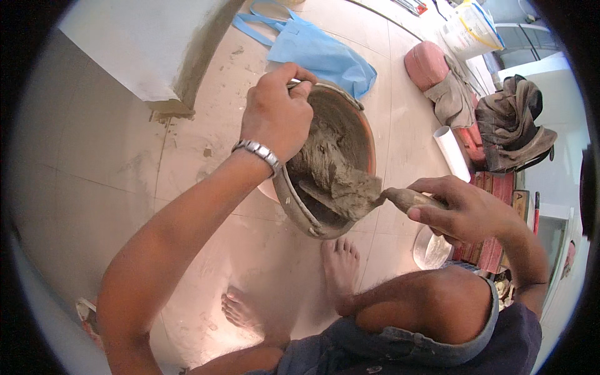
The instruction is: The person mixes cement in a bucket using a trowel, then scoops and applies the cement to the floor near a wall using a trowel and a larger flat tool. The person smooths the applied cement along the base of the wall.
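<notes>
My left hand is closed on the upper rim of a round bucket, which tilts over the floor in front of me. Grey, wet mortar coats the inside and lies heaped in the middle. In my right hand is the handle of a trowel, my fingers wrapped round it. Its blade, smeared with mortar, reaches over the bucket's near right rim and touches the heap. The blade's outline is partly lost under the mortar.
A blue cloth bag lies beyond the bucket. To the right are a white pipe, a dark crumpled cloth, a red bundle and a white bucket. A wall corner juts in at left. My bare feet stand close by.
</notes>
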The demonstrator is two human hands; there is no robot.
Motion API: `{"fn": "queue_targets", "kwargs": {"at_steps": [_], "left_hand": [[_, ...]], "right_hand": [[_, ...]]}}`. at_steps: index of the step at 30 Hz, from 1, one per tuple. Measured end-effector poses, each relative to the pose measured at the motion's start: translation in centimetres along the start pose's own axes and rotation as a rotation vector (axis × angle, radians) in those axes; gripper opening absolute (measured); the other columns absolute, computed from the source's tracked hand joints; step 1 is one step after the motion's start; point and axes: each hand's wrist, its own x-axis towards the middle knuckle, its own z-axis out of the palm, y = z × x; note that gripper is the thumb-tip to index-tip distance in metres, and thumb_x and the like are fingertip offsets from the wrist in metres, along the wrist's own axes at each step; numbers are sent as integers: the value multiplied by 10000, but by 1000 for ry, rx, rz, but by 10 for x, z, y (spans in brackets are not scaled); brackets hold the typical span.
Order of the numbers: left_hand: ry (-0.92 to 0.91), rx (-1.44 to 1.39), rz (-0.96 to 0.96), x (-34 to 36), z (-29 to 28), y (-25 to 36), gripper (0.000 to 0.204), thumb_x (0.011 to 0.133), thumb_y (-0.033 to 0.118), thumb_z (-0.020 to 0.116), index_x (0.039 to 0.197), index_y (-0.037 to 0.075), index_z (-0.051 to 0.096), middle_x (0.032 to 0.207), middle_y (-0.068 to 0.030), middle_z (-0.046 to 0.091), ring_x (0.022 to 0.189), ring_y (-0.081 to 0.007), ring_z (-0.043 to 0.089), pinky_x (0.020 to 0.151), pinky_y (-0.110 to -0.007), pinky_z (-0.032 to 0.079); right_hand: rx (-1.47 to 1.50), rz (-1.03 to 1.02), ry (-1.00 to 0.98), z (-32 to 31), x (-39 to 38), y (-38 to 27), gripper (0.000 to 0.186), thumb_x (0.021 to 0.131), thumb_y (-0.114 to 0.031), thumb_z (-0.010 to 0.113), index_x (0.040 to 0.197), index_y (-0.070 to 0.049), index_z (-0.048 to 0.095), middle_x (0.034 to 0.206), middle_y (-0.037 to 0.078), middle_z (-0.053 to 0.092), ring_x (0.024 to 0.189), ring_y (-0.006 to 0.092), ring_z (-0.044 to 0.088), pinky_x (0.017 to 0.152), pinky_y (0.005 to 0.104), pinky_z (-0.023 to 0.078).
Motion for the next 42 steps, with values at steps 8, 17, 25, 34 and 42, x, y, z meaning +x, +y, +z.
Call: {"fn": "queue_targets", "kwargs": {"at_steps": [8, 17, 25, 34, 42], "left_hand": [[-112, -35, 17, 16, -1, -5, 177, 934, 182, 594, 1015, 72, 708, 900, -182, 716, 880, -315, 693, 827, -404, 525], [-77, -9, 58, 4, 17, 8, 213, 945, 206, 584, 979, 45, 719, 879, -206, 708, 872, -329, 696, 827, -426, 523], [55, -157, 84, -28, 14, 4, 124, 931, 128, 607, 938, 44, 698, 806, -175, 699, 737, -329, 692, 688, -388, 521], [127, -249, 157, -30, 4, -19, 85, 941, 69, 602, 975, 64, 680, 796, -77, 688, 667, -170, 628, 614, -321, 484], [81, -293, 41, -45, -19, -27, 105, 981, 94, 568, 1015, 46, 655, 775, 11, 633, 651, -37, 464, 590, -227, 400]], "right_hand": [[-1141, -489, 535, -22, -28, -54, 434, 825, -156, 715, 1245, -86, 632, 802, 61, 628, 650, 173, 601, 532, 322, 427], [-1101, -804, 449, -37, 100, 3, 440, 815, -114, 656, 1245, -38, 594, 807, 153, 624, 686, 329, 670, 593, 426, 528], [-375, -535, 81, 7, 102, 51, 380, 925, -212, 639, 1237, -2, 589, 836, 234, 665, 726, 397, 668, 703, 486, 536], [575, -104, -275, 70, 81, 47, 552, 963, -331, 663, 1410, -40, 521, 693, 7, 541, 517, 63, 502, 434, 247, 412], [1999, 125, -1091, 103, 102, 49, 510, 1045, -426, 408, 1319, 0, 476, 718, 55, 524, 388, 97, 439, 305, 217, 377]]}}
